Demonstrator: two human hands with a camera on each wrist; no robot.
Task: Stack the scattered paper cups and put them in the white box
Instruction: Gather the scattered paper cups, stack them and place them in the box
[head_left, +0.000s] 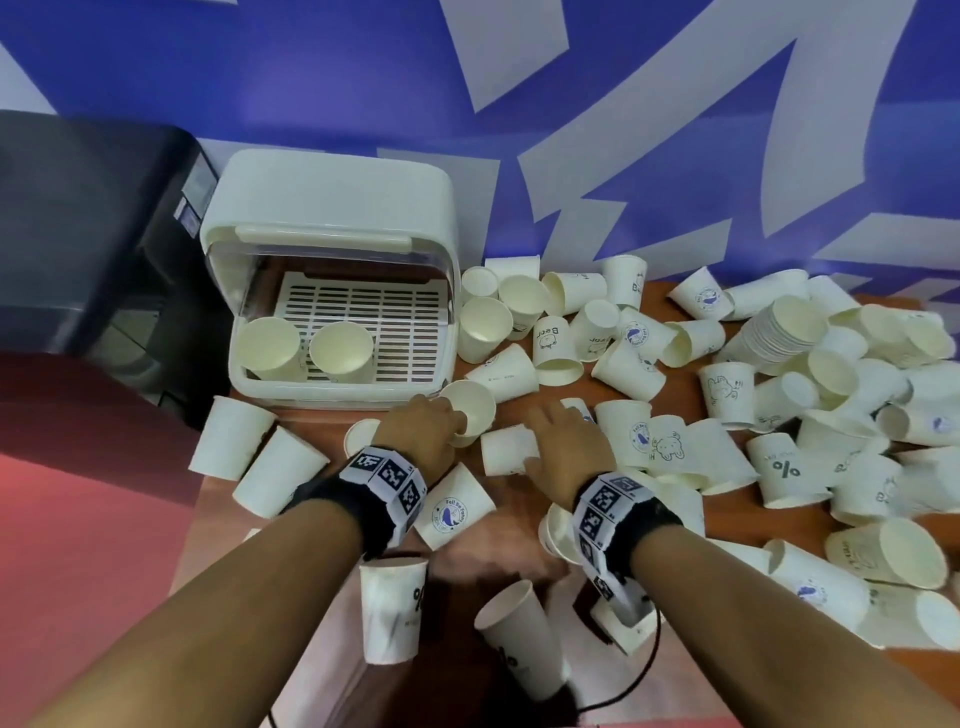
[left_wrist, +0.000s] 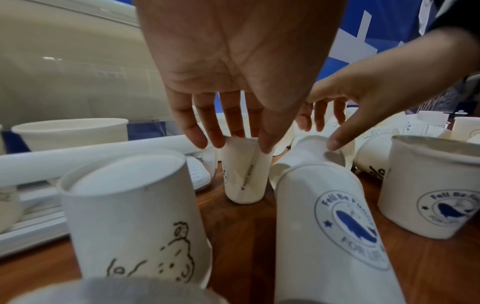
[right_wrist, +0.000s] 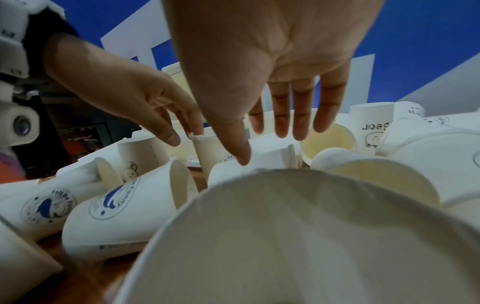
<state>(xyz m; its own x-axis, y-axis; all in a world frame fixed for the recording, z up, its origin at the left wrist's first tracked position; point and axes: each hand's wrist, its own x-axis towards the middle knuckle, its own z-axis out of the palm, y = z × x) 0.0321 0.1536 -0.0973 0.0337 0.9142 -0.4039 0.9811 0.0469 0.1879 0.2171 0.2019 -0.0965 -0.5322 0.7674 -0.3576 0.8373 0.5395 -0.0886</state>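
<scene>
Many white paper cups lie scattered over the wooden table (head_left: 511, 496). The white box (head_left: 332, 197) stands at the back left, its lid up, with two upright cups (head_left: 340, 351) on its slotted tray. My left hand (head_left: 448, 421) reaches an upright cup (head_left: 471, 410) just in front of the box; its straight fingers and thumb touch the rim of that cup (left_wrist: 244, 174). My right hand (head_left: 550, 431) hovers with straight fingers over a cup lying on its side (head_left: 506, 451), and its thumb tip rests on this cup (right_wrist: 233, 170).
A nested stack of cups (head_left: 779, 332) lies on its side at the back right amid a dense heap. A dark machine (head_left: 78, 260) stands left of the box. Loose cups lie near the table's left edge (head_left: 231, 439) and close to me (head_left: 522, 639).
</scene>
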